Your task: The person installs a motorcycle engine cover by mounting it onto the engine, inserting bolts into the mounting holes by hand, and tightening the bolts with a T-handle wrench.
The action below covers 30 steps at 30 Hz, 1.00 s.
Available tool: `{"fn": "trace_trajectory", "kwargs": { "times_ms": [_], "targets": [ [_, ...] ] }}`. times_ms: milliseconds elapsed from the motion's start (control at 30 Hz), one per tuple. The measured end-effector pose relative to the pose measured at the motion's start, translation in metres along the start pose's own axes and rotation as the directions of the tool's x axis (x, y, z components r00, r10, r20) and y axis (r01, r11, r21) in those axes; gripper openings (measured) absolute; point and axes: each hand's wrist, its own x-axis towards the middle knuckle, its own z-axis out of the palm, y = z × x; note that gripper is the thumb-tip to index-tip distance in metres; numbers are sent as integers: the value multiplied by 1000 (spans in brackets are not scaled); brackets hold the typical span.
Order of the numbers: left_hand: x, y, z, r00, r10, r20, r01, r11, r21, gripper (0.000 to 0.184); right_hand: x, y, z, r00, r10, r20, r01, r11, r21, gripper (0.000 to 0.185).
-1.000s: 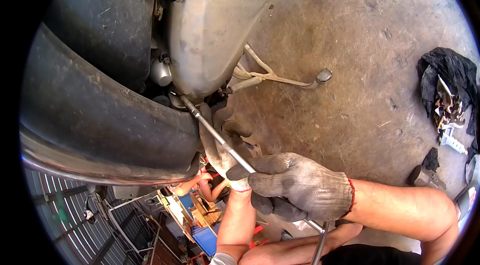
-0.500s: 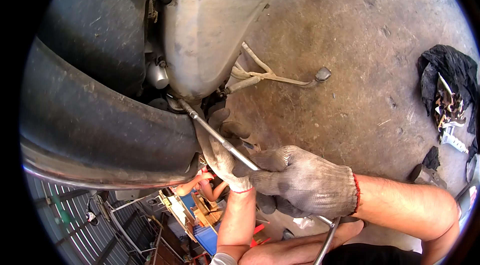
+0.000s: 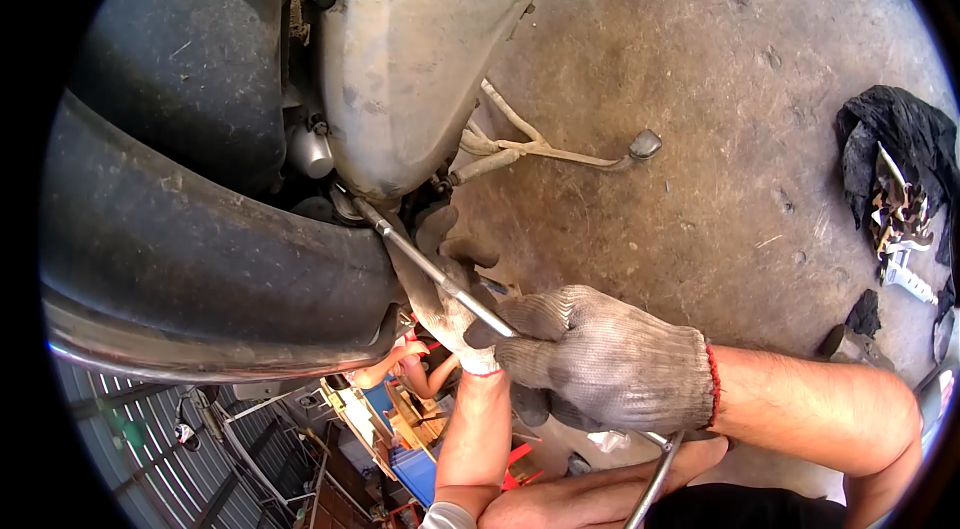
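My right hand (image 3: pixel 610 359), in a grey knit work glove with a red cuff edge, is wrapped around the long metal shaft of a socket wrench (image 3: pixel 430 271). A metal crossbar shows past its lower side. The shaft's far end reaches in beneath the scooter's pale engine cover (image 3: pixel 395 69), beside the dark tire (image 3: pixel 210 249); what it sits on is hidden. My left hand (image 3: pixel 437 279), gloved too, lies behind the shaft near that end. Its fingers are apart and slightly bent, and the shaft crosses in front of the palm.
A kickstand (image 3: pixel 560 157) juts out over the stained concrete floor (image 3: pixel 720 129). At right lies black cloth (image 3: pixel 905 119) with a white-handled object (image 3: pixel 908 279). Another person's arm (image 3: pixel 430 381), wooden pieces (image 3: pixel 415 419) and a blue bin (image 3: pixel 415 471) appear at lower left.
The view has shifted slightly, moving the scooter a little to the left. My left hand's fingers sit slightly higher. My right hand keeps its grip on the wrench, nearly still.
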Motion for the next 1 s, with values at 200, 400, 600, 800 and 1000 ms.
{"fn": "trace_trajectory", "kwargs": {
  "times_ms": [200,400,600,800,1000],
  "targets": [
    [0,3,-10,996,-37,85,40,999,-37,65,0,3,1,990,-141,19,140,989,37,31],
    [-4,24,2,937,-345,-50,292,857,-425,44,7,10,-14,962,-251,104,268,941,-208,31],
    [17,41,10,883,-423,202,407,475,-780,36,10,7,-24,948,-291,128,318,873,-371,26],
    [25,28,2,800,-447,399,494,116,-861,21,17,9,-29,910,-411,59,380,767,-517,17],
    [25,44,13,810,-396,432,512,120,-851,14,15,9,-17,843,-536,40,423,617,-664,12]
  ]
}}
